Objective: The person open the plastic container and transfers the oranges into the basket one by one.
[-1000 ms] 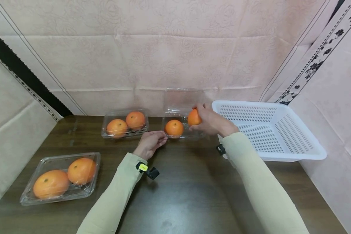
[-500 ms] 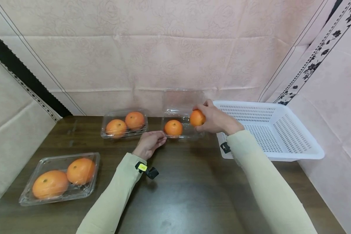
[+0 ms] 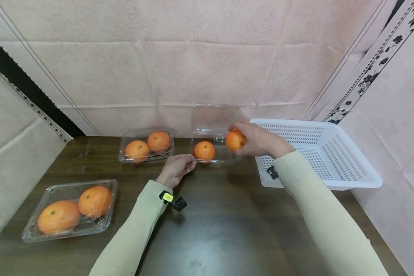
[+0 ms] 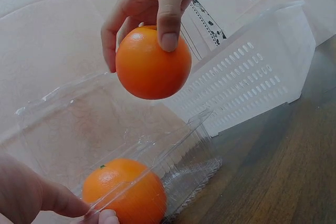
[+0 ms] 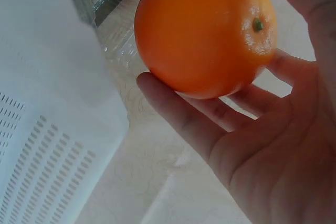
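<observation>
Head view, from the left: a lidded box [image 3: 112, 203] with two large oranges [image 3: 58, 217] sits at the near left of the table [image 3: 220, 222], and behind it a second lidded box [image 3: 155, 156] holds two more fruit [image 3: 137, 150] by the cloth wall [image 3: 193, 73]. Your left hand [image 3: 176, 168] comes next, thumb and fingers pinching the front rim of the open box [image 3: 224, 155], near its left corner; the raised lid [image 3: 215, 117] stands up behind. Just right of those fingers, the resting orange [image 3: 204, 150] lies in the box's left half. Your right hand [image 3: 262, 140] has thumb and fingers curled round the held orange [image 3: 235, 140], raised near the box's right end, well apart from the resting one; from the right wrist, its green stem spot faces your palm. Beside that hand, the basket [image 3: 338, 186] is close: its left rim runs under your wrist, though you cannot tell whether they touch. Bare wood spreads between your sleeves, from the box's front edge towards you.
</observation>
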The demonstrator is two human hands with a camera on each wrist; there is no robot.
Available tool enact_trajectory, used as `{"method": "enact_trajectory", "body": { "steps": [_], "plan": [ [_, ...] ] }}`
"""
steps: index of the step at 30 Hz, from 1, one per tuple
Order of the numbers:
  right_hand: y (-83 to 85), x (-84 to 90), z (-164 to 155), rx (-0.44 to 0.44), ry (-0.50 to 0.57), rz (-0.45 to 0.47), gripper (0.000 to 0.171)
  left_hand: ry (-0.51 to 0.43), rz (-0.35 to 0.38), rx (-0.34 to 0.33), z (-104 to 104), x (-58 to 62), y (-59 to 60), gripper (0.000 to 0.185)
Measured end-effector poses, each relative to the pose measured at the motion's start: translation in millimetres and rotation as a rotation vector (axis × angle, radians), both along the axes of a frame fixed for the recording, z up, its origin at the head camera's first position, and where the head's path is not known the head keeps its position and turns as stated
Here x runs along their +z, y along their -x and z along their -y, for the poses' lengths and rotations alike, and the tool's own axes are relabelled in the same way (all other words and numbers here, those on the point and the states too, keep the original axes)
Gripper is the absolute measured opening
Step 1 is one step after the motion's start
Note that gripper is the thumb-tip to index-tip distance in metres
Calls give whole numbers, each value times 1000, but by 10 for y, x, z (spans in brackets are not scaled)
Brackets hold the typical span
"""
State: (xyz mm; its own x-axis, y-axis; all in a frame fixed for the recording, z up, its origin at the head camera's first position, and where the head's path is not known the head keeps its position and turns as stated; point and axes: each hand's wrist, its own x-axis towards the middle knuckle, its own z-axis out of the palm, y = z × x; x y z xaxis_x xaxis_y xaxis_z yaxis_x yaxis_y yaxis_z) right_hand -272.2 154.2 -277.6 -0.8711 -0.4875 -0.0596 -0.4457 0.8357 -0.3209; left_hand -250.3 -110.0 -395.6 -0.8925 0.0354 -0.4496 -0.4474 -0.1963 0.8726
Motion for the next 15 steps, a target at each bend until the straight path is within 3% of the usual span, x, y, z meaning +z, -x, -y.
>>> {"method": "enact_trajectory", "body": {
  "steps": [9, 15],
  "plan": [
    [-16, 100, -70, 59, -59, -27, 62, 4, 4, 2, 6, -13, 17, 32],
    [-18, 131, -123, 49, -79, -18, 61, 9, 6, -1, 4, -12, 19, 32]
  ]
}}
